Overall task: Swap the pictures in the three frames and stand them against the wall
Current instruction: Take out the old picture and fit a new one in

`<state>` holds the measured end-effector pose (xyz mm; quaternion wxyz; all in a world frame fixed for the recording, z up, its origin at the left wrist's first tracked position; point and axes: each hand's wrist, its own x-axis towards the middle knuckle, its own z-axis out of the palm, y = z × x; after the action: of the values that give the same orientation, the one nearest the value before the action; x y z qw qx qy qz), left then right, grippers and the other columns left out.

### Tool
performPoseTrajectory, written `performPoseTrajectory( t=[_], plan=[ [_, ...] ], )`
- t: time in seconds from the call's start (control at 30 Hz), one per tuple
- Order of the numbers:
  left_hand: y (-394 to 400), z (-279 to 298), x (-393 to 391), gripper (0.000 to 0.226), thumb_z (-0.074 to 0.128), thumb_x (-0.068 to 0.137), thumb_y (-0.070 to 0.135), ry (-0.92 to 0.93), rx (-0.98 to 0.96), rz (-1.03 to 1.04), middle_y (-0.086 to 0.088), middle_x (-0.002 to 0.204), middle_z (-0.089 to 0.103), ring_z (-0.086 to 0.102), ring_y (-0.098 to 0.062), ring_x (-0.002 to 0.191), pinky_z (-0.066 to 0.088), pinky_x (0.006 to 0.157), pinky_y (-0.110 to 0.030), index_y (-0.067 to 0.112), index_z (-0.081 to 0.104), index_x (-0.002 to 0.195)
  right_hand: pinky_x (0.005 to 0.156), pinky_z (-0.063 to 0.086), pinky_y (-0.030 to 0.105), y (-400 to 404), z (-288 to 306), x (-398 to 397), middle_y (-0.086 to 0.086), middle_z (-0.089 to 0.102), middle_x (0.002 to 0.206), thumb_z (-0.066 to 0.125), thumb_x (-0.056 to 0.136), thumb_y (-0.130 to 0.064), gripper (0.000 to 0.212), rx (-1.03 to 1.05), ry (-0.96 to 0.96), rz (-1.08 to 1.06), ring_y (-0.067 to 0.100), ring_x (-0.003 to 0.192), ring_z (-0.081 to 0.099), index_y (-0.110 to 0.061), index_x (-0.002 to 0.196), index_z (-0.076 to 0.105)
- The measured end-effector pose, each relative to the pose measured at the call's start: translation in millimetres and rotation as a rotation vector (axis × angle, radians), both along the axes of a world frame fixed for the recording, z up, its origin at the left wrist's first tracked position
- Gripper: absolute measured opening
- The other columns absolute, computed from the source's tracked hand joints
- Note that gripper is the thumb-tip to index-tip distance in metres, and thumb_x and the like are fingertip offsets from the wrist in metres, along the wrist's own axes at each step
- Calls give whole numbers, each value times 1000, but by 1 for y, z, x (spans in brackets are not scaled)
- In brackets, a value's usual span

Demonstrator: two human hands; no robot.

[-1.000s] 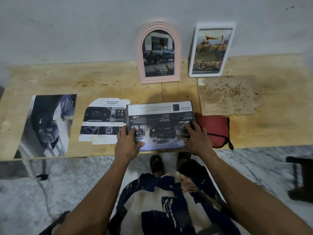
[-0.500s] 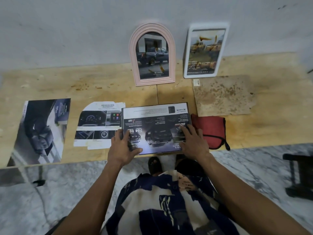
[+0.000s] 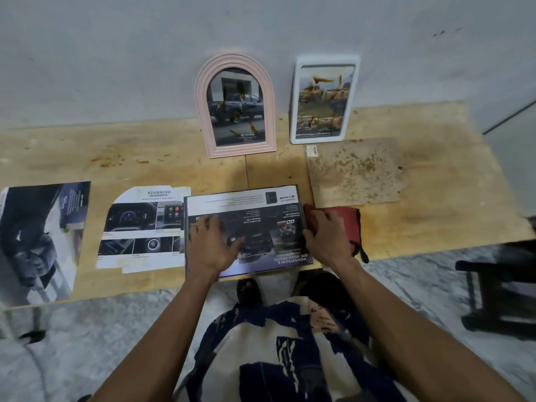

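A dark rectangular frame (image 3: pixel 246 204) with a car brochure picture lies flat at the table's near edge. My left hand (image 3: pixel 213 245) rests on its left part with fingers spread. My right hand (image 3: pixel 326 237) grips the frame's right edge, fingers curled over it. A pink arched frame (image 3: pixel 236 105) with a dark truck picture and a white rectangular frame (image 3: pixel 323 100) with a yellow-toned picture both lean against the wall. Two loose pictures lie on the left: an arch-cut dashboard sheet (image 3: pixel 142 227) and a dark sheet (image 3: pixel 40 239).
A red pouch (image 3: pixel 345 221) with a black strap lies just right of the dark frame. A stained brown backing board (image 3: pixel 356 172) lies behind it. The wooden table (image 3: pixel 116 166) ends at a grey marble floor; a dark stool (image 3: pixel 501 288) stands at the right.
My left hand slid from the frame's lower left corner onto the picture, fingers spread. My right hand shifted from the picture to the frame's right edge. The camera tilted slightly.
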<state>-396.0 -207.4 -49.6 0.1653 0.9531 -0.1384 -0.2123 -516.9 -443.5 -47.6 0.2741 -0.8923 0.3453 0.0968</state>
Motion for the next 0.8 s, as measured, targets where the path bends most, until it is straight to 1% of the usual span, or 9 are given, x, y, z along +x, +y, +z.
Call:
performPoseTrajectory(
  t=[0.13,0.3,0.37,0.4,0.47,0.53,0.63,0.7,0.8],
  plan=[
    [-71,13,-3,82,69,83,55,74,-86,-52,-14,145,43,38,-34,131,39,108,-47,11,41,146,100,43,41,-46,5,-4,13,42,137,61,91,-30,53,8,-7,-121,33,127,42,-17,140,47],
    [-163,21,-7,78,69,89,44,205,-200,-76,-14,145,48,38,-32,137,34,113,-41,7,37,150,101,43,42,-125,5,-12,14,38,141,58,91,-29,52,70,22,-269,34,128,42,-18,141,45],
    [-197,28,-8,74,70,90,39,229,-199,-68,-17,142,51,45,-32,133,36,108,-36,3,40,147,101,46,44,-159,7,-15,15,39,139,58,90,-30,53,86,39,-322,37,124,46,-17,140,45],
    [-213,31,-9,67,71,89,34,228,-201,-63,-20,137,55,50,-33,128,40,101,-35,-1,46,141,100,47,47,-176,8,-17,16,39,139,58,90,-30,54,100,43,-348,38,122,47,-17,140,45],
    [-244,37,-9,45,73,88,26,221,-206,-32,-22,116,66,61,-36,111,46,84,-32,-5,59,118,98,47,49,-210,8,-19,17,38,141,57,89,-28,57,121,57,-387,40,122,47,-15,142,43],
    [-270,39,-7,31,71,89,26,237,-169,24,-18,99,67,63,-36,101,47,79,-32,-2,63,99,97,47,46,-241,6,-18,17,39,140,56,89,-27,59,126,87,-403,40,123,45,-15,144,41],
    [-300,42,-4,27,63,90,20,287,-63,66,-20,104,69,64,-37,105,51,87,-37,-6,68,95,100,40,44,-278,-2,-9,14,43,139,52,90,-23,55,67,107,-354,38,123,45,-15,144,41],
    [-313,42,-2,28,64,90,19,294,-19,114,-23,113,69,63,-39,110,52,91,-38,-6,69,100,103,36,43,-295,-8,1,9,45,142,47,92,-23,51,37,136,-281,35,126,42,-13,142,43],
    [-324,38,-2,33,65,93,20,292,21,168,-23,119,68,63,-38,112,50,91,-36,-9,68,108,105,36,42,-308,-14,9,13,46,141,50,88,-30,58,133,163,-330,36,127,43,-12,143,40]
  ],
)
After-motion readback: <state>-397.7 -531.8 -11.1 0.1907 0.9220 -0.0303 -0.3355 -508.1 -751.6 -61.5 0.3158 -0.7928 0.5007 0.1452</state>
